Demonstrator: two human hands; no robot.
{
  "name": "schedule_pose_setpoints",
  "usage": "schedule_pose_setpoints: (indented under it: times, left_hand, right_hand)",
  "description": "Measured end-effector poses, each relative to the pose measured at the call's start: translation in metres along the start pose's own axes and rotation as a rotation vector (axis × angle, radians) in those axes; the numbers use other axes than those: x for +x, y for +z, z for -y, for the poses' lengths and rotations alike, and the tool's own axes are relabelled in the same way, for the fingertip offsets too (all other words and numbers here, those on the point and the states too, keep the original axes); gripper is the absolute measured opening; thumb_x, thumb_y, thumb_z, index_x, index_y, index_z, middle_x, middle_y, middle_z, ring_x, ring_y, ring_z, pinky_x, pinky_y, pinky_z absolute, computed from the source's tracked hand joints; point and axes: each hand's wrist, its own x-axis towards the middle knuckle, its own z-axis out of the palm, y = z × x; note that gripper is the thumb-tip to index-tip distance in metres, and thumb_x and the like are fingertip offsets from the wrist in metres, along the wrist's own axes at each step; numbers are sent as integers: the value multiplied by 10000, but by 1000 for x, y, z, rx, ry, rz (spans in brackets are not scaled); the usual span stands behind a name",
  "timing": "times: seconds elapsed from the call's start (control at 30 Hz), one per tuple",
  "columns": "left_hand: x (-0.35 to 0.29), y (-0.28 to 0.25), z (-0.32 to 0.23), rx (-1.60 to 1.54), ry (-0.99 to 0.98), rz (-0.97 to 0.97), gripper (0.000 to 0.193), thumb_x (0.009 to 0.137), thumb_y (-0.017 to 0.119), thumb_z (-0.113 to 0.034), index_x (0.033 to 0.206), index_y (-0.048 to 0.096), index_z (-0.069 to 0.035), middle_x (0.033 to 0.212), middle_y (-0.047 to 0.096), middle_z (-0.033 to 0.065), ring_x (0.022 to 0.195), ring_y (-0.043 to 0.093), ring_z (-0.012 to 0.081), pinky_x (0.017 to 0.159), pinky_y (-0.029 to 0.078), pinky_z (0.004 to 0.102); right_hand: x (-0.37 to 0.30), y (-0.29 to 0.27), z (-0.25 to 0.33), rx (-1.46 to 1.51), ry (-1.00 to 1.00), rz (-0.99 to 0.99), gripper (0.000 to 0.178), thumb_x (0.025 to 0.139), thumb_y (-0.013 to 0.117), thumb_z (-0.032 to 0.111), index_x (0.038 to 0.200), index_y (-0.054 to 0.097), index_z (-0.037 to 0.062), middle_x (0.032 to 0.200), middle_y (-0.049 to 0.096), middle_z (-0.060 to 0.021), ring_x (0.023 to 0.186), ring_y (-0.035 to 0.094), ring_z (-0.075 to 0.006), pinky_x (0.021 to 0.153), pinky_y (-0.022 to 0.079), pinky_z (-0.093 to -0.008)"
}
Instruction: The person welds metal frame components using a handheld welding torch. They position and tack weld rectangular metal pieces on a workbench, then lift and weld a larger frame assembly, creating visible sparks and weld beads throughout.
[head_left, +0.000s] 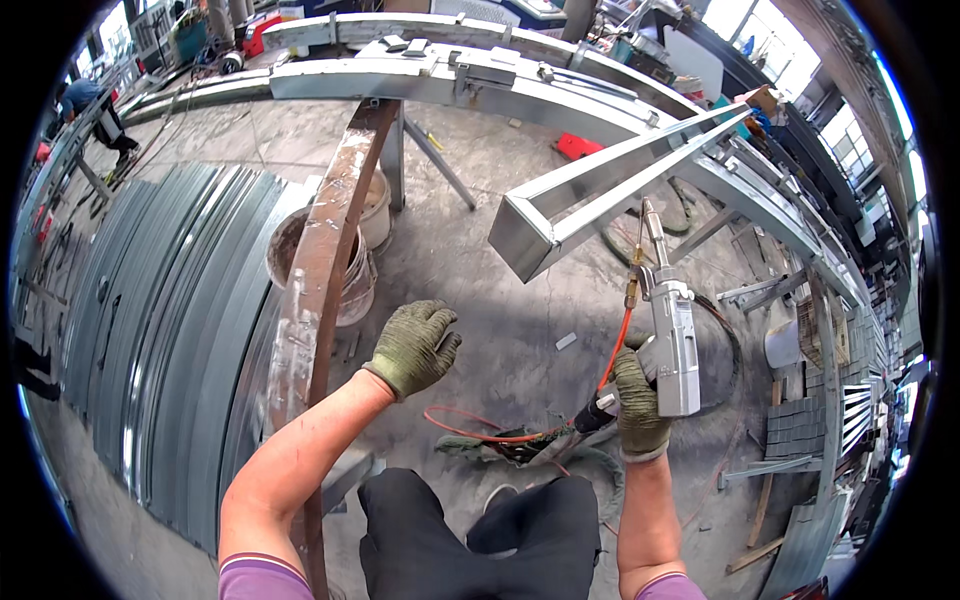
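Observation:
My right hand (640,405), in an olive work glove, is wrapped round the grip of a silver welding gun (676,345). The gun stands nearly upright in view, its slim nozzle towards the far side, with an orange cable (618,345) running along it. Just beyond the nozzle, a narrow frame of shiny square metal tube (590,185) juts towards me from the long metal beam. My left hand (412,350), gloved alike, hovers beside a rusty brown beam (325,270). It holds nothing; its fingers are loosely bent, with the thumb apart.
Long grey metal profiles (170,330) lie stacked on the left. Buckets (355,290) stand behind the brown beam. A long silver beam (420,82) spans the far side on supports. Cable and hose (520,445) trail across the floor near my feet. A person (95,105) bends at the far left.

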Motion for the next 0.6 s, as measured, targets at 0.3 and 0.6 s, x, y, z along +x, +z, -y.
schedule_pose_setpoints:
  times: [0.3, 0.6]
  left_hand:
    - [14, 28, -1, -207, 71, -110, 362, 927, 787, -229, 1208, 684, -25, 1220, 704, 214, 1130, 670, 449, 1002, 541, 507]
    - [-4, 18, -68, -641, 135, 5, 698, 1043, 746, -371, 1566, 500, 20, 1517, 586, 233, 1362, 620, 344, 1094, 527, 436]
  right_hand:
    - [-8, 24, -61, -43, -345, -12, 247, 1037, 698, -4, 1276, 655, 43, 923, 614, 28, 736, 577, -56, 617, 498, -251]
    - [-39, 51, -108, -140, -378, -98, 201, 1040, 696, 47, 1236, 662, 26, 892, 613, -9, 691, 568, -89, 584, 506, -303]
